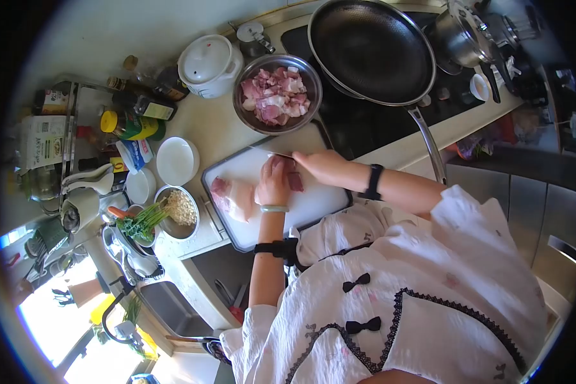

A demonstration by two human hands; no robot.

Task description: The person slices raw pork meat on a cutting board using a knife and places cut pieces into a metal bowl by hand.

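On the white cutting board (320,211), my left hand (273,182) presses with bent fingers on a piece of raw meat (294,177). My right hand (320,168) is closed round a knife (272,152), whose thin blade points left, just past my left fingertips. A larger pale chunk of meat (235,198) lies on the board, left of my left hand. Beyond the board stands a metal bowl (238,96) filled with cut pieces of raw meat (277,96). The knife's handle is hidden in my right hand.
A frying pan (371,51) rests on the black cooktop (390,125), its handle reaching toward my right forearm. A lidded white pot (208,61), white bowls (177,161), a bowl of chopped bits (179,212) and several bottles stand left. The sink (169,307) is at the lower left.
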